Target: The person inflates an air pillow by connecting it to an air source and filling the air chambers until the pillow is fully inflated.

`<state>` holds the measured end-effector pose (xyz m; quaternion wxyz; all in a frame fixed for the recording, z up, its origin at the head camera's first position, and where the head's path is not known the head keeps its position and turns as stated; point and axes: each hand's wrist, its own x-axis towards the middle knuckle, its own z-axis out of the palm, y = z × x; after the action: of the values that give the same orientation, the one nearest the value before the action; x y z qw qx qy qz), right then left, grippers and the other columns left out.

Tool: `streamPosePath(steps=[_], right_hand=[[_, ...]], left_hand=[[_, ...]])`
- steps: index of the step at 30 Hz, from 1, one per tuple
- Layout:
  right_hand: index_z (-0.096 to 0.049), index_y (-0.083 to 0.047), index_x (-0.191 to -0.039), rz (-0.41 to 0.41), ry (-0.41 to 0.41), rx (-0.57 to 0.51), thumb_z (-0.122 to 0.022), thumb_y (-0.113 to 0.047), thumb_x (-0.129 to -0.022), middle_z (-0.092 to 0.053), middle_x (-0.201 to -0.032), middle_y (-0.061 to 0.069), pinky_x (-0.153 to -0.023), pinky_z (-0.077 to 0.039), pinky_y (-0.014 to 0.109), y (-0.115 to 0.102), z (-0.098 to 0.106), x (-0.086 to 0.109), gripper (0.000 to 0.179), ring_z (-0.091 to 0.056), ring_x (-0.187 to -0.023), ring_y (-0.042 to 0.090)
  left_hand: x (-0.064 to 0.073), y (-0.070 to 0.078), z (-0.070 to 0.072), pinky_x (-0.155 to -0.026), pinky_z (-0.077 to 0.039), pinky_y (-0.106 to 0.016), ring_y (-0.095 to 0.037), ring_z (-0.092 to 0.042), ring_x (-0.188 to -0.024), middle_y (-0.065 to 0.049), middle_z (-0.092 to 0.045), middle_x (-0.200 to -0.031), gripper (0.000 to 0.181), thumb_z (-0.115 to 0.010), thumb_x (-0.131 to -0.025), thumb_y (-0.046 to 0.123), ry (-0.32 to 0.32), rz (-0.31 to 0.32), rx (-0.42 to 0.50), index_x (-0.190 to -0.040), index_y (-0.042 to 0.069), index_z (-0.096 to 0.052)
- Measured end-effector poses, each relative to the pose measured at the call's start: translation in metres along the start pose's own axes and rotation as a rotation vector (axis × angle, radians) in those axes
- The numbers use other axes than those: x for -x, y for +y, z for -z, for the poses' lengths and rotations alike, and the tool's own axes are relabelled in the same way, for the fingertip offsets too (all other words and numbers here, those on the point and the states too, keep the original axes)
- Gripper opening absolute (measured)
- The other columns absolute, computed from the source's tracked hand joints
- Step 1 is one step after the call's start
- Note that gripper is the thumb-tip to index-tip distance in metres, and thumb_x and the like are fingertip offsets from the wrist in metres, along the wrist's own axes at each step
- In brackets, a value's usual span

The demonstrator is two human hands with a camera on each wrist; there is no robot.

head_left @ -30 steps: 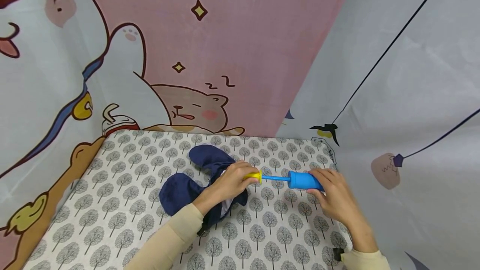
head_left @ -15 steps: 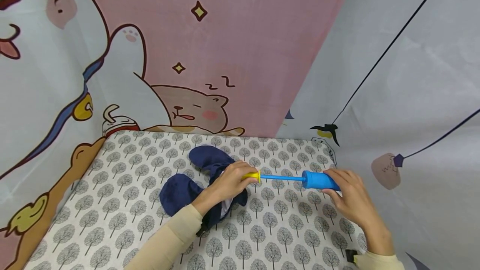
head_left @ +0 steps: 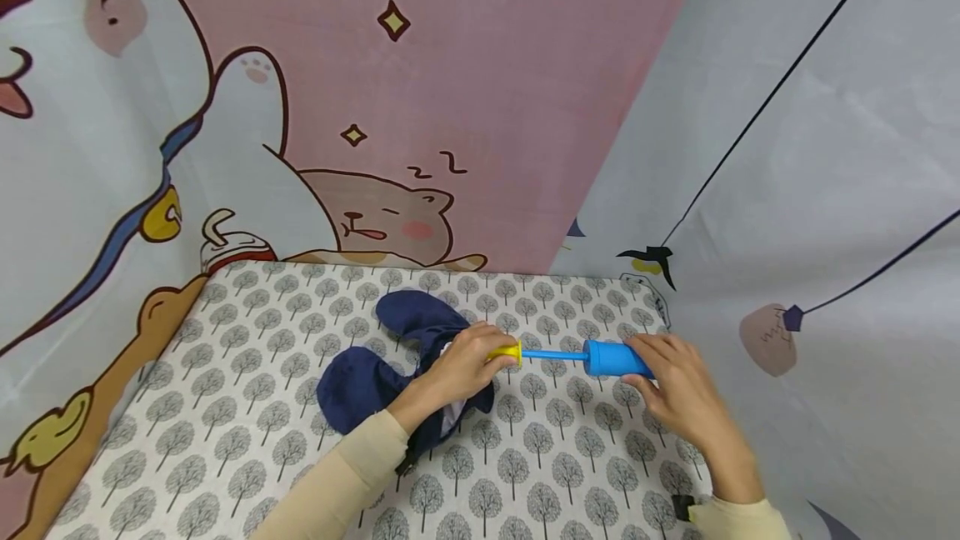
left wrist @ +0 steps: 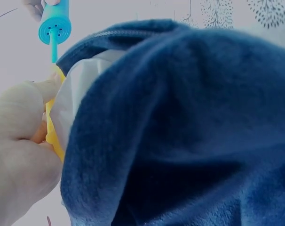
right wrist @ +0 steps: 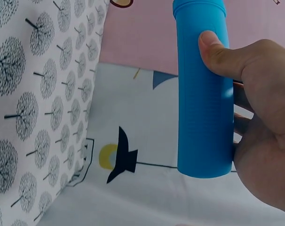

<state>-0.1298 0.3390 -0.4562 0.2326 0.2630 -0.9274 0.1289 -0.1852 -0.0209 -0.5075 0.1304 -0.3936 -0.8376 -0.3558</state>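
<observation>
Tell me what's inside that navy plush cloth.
Inside the navy plush cloth, white material shows near the zipper, beside the left hand; folds cover anything deeper, so I can't tell.

In the head view there are one pump [head_left: 611, 358] at four o'clock, one navy cloth [head_left: 356, 390] at seven, two grips (left grip [head_left: 463, 365] at six, right grip [head_left: 678, 382] at four), two sleeves [head_left: 337, 473] at seven and five, one counter [head_left: 540, 482] at six, three stars [head_left: 393, 21] around ten to eleven.

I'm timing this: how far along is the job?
Done: the navy plush cover is open, white lining showing. In hand: the left hand holds the yellow pump end, the right hand the blue barrel. Remaining: likely inflation, as the cover looks creased, then closing.
</observation>
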Motion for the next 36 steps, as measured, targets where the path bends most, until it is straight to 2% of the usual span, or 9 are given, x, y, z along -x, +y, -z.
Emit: streamPosePath(steps=[10,20,23,30,36], right_hand=[[-0.078,0.005,-0.127,0.062,0.028,0.027,-0.101,-0.013,-0.078,-0.081,-0.124,0.023,-0.097,-0.054,0.064,-0.014,-0.012,-0.012,0.056,-0.071,-0.111,0.045],[-0.079,0.004,-0.126,0.076,0.034,0.005,-0.102,-0.011,-0.076,-0.082,-0.123,0.022,-0.095,-0.055,0.063,-0.028,-0.025,-0.021,0.056,-0.072,-0.111,0.045],[-0.079,0.004,-0.126,0.078,0.025,-0.005,-0.103,-0.010,-0.076,-0.082,-0.123,0.022,-0.097,-0.055,0.063,-0.032,-0.029,-0.024,0.057,-0.071,-0.111,0.043],[-0.079,0.003,-0.126,0.083,0.012,0.001,-0.103,-0.013,-0.076,-0.082,-0.123,0.020,-0.100,-0.056,0.064,-0.040,-0.038,-0.030,0.057,-0.072,-0.110,0.041],[-0.079,0.003,-0.125,0.086,0.000,0.007,-0.103,-0.017,-0.077,-0.082,-0.123,0.019,-0.099,-0.056,0.062,-0.049,-0.042,-0.033,0.057,-0.072,-0.111,0.040]], left_hand=[[-0.002,0.002,-0.002,-0.085,-0.060,-0.026,-0.017,-0.070,-0.095,-0.005,-0.082,-0.109,0.020,-0.081,-0.105,0.020,0.003,0.013,-0.007,-0.119,0.007,-0.084],[-0.001,0.003,-0.002,-0.087,-0.061,-0.028,-0.018,-0.071,-0.097,-0.006,-0.083,-0.111,0.021,-0.079,-0.105,0.021,-0.004,0.029,0.000,-0.120,0.007,-0.084],[-0.001,0.001,-0.004,-0.087,-0.062,-0.030,-0.019,-0.072,-0.098,-0.006,-0.083,-0.111,0.022,-0.079,-0.105,0.021,0.008,0.019,0.006,-0.121,0.006,-0.084],[0.001,-0.013,-0.015,-0.083,-0.059,-0.029,-0.016,-0.070,-0.096,-0.006,-0.082,-0.109,0.027,-0.074,-0.110,0.027,0.059,-0.059,0.025,-0.124,0.006,-0.083],[0.003,-0.018,-0.023,-0.083,-0.059,-0.026,-0.015,-0.068,-0.096,-0.006,-0.082,-0.111,0.028,-0.075,-0.109,0.027,0.058,-0.047,0.042,-0.126,0.006,-0.083]])
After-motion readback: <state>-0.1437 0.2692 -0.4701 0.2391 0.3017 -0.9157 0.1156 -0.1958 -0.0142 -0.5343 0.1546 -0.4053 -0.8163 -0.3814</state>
